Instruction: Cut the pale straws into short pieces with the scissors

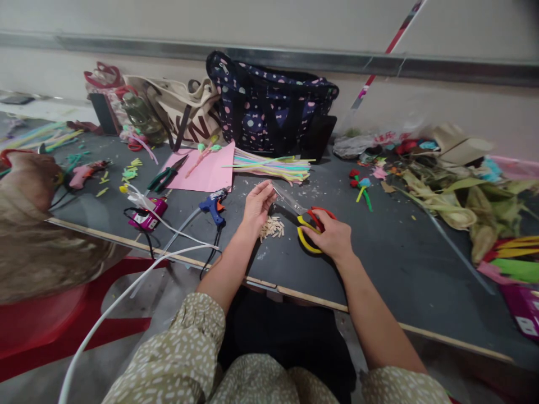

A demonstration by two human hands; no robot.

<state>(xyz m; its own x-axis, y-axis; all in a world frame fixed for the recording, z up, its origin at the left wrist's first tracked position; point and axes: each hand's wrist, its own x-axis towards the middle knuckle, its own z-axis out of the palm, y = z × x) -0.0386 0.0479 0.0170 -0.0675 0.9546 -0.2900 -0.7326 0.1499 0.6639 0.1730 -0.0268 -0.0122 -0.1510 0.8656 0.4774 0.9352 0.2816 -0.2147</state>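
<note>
In my right hand [334,233] is a pair of scissors [309,234] with red and yellow handles, its blades pointing left toward my other hand. My left hand [257,206] is closed in a pinch near the blade tips; what lies between its fingertips is too small to make out. A small heap of short cream-coloured cut pieces [273,228] lies on the dark tabletop [379,269], just below and between the hands. Left of my left hand rests a blue glue gun [214,206].
Behind my hands lie a bundle of pastel pipe cleaners [273,167], pink paper [206,174] and green-handled pliers [167,173]. A dark patterned bag [269,106] stands at the wall. Red pipe-cleaner flowers [357,182] and crumpled wrapping material [455,196] are rightward. Another person's sleeve [29,224] is at left.
</note>
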